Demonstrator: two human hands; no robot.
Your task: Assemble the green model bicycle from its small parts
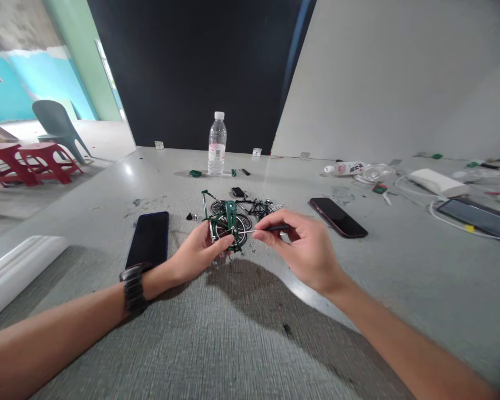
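Observation:
A small green model bicycle (230,210) is held up above the table by my left hand (200,244), whose thumb presses near the wheel. My right hand (302,241) pinches a thin screwdriver (275,228) with a dark handle. Its metal shaft points left, and the tip is at the model's wheel hub, close to my left thumb. Whether the tip sits in a screw is too small to tell. Just behind lie more dark bicycle parts (256,207), including a frame and wheels. Tiny loose pieces (193,216) lie left of the model.
A phone (149,236) lies by my left forearm, another phone (337,216) to the right. A water bottle (217,147) stands at the back before a dark panel (200,72). Cables, a white box (435,182) and a tablet-like device (479,216) occupy the right side. White trim (20,272) lies at left.

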